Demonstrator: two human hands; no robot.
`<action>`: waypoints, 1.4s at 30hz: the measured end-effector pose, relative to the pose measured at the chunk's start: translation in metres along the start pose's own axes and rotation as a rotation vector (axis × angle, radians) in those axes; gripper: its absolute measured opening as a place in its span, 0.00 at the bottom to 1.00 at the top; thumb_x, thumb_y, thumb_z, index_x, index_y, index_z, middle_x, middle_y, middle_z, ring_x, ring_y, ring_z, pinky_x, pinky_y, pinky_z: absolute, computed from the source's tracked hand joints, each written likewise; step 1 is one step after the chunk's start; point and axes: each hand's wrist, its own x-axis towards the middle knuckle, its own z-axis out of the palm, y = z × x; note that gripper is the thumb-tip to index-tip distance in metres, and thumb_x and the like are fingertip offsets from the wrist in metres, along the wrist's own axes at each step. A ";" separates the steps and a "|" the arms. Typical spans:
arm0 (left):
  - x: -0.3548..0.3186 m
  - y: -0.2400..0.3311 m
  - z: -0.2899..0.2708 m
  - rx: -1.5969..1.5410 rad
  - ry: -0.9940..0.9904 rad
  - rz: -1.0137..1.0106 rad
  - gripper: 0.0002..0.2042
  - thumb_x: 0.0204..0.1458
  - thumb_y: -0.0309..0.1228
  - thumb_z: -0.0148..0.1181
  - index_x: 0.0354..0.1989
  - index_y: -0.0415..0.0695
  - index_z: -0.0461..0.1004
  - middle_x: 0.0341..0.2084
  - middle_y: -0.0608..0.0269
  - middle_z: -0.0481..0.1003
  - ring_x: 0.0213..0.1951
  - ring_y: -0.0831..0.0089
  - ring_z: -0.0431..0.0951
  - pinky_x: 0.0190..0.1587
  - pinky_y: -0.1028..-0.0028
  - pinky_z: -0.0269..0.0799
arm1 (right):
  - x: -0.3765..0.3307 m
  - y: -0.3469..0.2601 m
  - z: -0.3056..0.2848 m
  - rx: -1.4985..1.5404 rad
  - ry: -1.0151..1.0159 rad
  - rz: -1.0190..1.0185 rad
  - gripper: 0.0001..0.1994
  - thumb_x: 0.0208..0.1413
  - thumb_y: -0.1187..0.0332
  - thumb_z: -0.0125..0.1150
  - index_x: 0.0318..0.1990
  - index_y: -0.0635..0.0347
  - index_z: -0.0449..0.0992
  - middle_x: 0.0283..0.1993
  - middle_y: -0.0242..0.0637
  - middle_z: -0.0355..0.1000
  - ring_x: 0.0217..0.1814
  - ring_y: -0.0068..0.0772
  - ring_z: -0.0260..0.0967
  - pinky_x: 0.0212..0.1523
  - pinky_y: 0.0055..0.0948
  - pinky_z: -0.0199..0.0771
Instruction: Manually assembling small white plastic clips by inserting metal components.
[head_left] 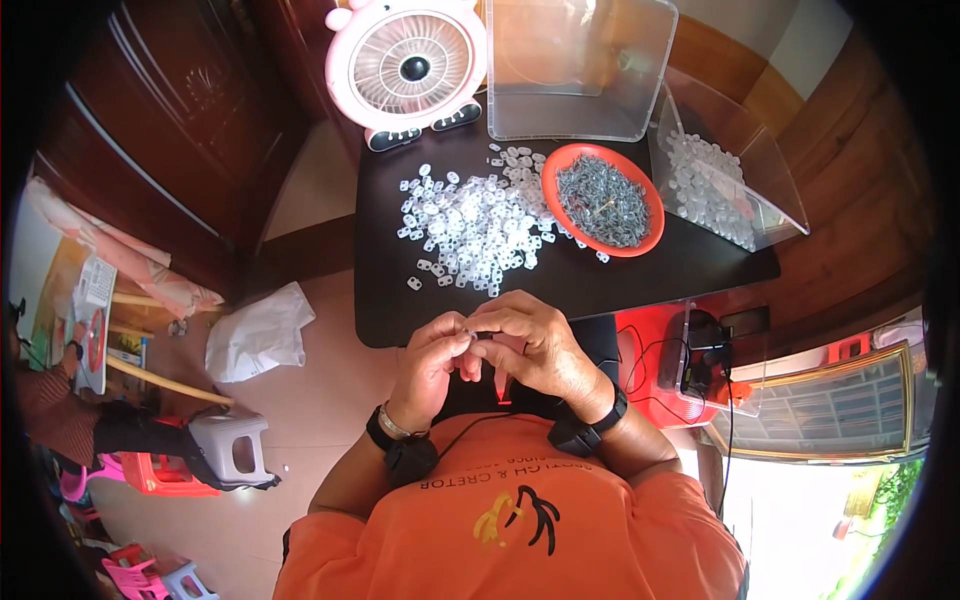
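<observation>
Meeting at the fingertips, the left hand point(428, 368) and right hand point(542, 350) are pinched around a tiny piece point(469, 335) whose direction and long axis cannot be told. Beyond, rounded white plastic pieces point(470, 228) are heaped on the black surface point(610, 292), beside spiky grey slivers point(603, 202) piled in an orange plate point(656, 215).

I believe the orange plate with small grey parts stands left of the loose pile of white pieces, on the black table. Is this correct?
Not the side: the head view shows the orange plate with small grey parts right of the loose white pieces, on the black table.
</observation>
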 end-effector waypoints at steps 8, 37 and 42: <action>0.035 0.020 -0.024 0.219 0.170 0.226 0.10 0.55 0.33 0.49 0.25 0.42 0.69 0.17 0.67 0.70 0.19 0.80 0.69 0.24 0.81 0.61 | 0.059 0.031 -0.048 -0.545 0.058 -0.115 0.05 0.49 0.70 0.61 0.32 0.59 0.79 0.32 0.41 0.74 0.36 0.46 0.72 0.36 0.40 0.73; 0.042 0.010 -0.032 0.216 0.132 0.291 0.09 0.56 0.30 0.52 0.26 0.39 0.71 0.18 0.68 0.69 0.22 0.80 0.69 0.27 0.80 0.62 | 0.063 0.055 -0.055 -0.963 -0.238 -0.071 0.06 0.48 0.71 0.53 0.25 0.59 0.76 0.28 0.41 0.72 0.35 0.43 0.73 0.34 0.39 0.76; 0.040 0.012 -0.031 0.207 0.120 0.286 0.09 0.56 0.29 0.52 0.26 0.39 0.71 0.19 0.68 0.69 0.22 0.80 0.69 0.28 0.80 0.62 | 0.068 0.059 -0.051 -1.010 -0.304 -0.010 0.07 0.48 0.71 0.51 0.27 0.59 0.78 0.30 0.43 0.74 0.36 0.45 0.74 0.34 0.41 0.76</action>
